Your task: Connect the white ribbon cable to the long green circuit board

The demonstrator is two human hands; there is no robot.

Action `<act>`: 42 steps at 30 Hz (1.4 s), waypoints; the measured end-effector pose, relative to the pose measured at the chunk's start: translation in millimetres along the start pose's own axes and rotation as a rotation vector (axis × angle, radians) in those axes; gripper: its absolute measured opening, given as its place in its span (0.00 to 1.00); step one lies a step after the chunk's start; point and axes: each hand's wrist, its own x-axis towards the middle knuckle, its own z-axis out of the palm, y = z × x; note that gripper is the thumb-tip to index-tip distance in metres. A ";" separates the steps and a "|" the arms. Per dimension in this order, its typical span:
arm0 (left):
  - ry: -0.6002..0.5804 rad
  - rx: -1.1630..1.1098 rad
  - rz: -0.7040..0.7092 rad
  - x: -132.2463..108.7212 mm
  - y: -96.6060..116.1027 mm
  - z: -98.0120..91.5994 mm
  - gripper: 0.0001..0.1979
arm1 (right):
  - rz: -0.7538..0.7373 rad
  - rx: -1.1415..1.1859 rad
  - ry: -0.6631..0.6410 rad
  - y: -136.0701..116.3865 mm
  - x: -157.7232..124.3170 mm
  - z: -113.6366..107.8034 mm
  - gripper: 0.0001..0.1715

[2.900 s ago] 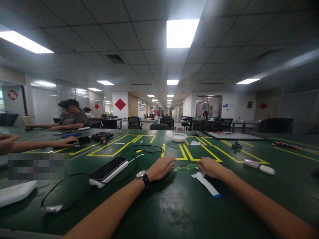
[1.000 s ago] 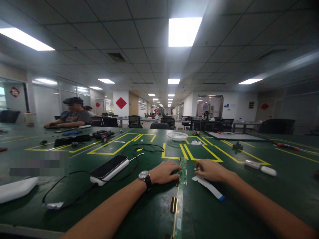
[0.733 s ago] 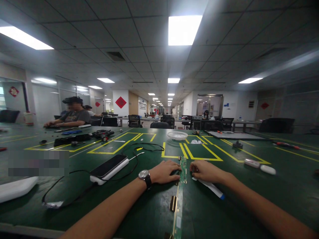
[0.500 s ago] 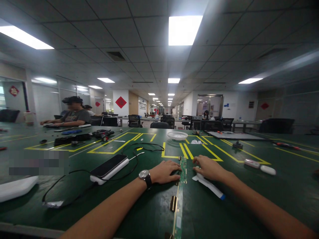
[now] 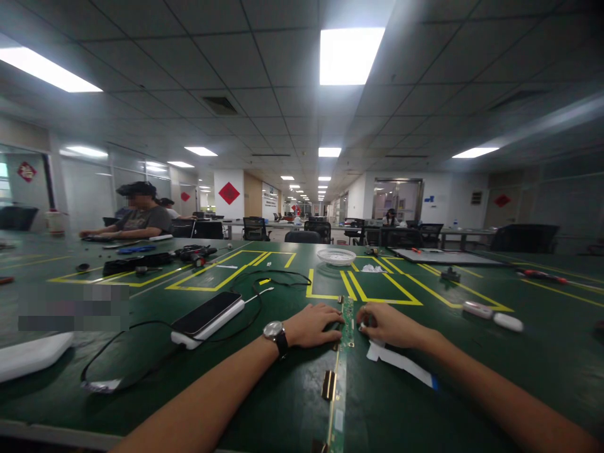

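Observation:
A long narrow green circuit board (image 5: 340, 371) lies on the green table (image 5: 264, 402), running from the near edge toward me up to my hands. My left hand (image 5: 314, 325), a watch on its wrist, rests on the table with its fingers curled against the board's far end. On the other side of that end sits my right hand (image 5: 387, 324), fingers curled and pinched at the board's edge; what they pinch is too small to make out. A white flat ribbon cable (image 5: 401, 362) with a blue tip lies under my right wrist.
A phone on a white power bank (image 5: 207, 318) with black cables lies at left. A white basket (image 5: 335, 256) stands behind the yellow floor-tape boxes. A white marker-like object (image 5: 493, 316) lies at right. A person (image 5: 136, 220) sits at the far left with tools.
The board, first lying crosswise between my hands, now points toward me. My right hand moved in to its far end, and the ribbon cable swung so its blue tip lies further right.

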 end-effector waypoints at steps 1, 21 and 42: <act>0.000 0.002 0.000 0.0 0.2 -0.2 0.21 | -0.004 0.021 0.010 -0.1 0.4 1.6 0.13; -0.009 -0.002 0.004 -0.2 -0.7 0.5 0.21 | 0.071 0.002 0.133 -0.9 6.5 16.9 0.24; -0.088 -0.017 -0.015 -0.9 0.4 -1.1 0.20 | -0.080 0.116 0.091 6.8 5.3 13.0 0.11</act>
